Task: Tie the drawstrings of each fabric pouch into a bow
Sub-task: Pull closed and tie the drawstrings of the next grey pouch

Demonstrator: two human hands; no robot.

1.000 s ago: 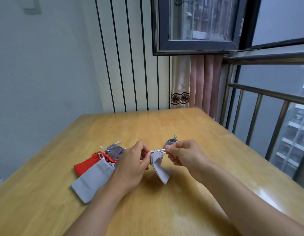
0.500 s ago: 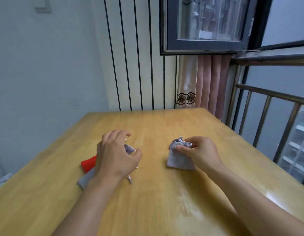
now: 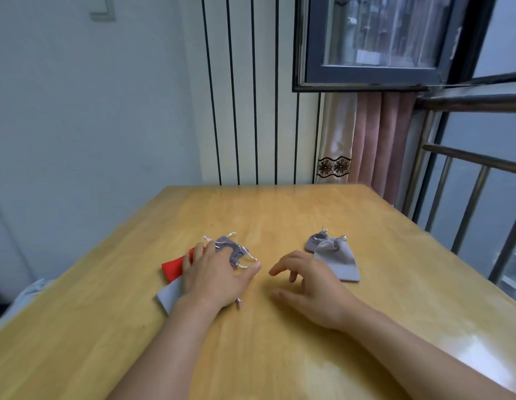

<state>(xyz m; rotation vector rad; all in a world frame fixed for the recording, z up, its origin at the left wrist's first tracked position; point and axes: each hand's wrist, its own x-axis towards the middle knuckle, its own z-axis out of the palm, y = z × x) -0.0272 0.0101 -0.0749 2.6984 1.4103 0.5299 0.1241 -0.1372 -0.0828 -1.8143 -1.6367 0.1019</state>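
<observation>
My left hand lies palm down, fingers spread, on a pile of pouches at the left of the wooden table. Beneath it are a light grey pouch, a red pouch and a darker grey pouch with loose silver drawstrings. A cord end sticks out under the palm. My right hand hovers open and holds nothing, just left of a light grey pouch with its cords gathered at the neck. That pouch overlaps a small darker grey pouch behind it.
The table's right edge runs beside a metal railing. A striped wall panel, a curtain and a window stand beyond the far edge. Bare wood lies between my hands and in front of them.
My right hand let go of the light grey pouch on the right and drew back left. My left hand flattened onto the left pile. One second ago both hands held that pouch's cords.
</observation>
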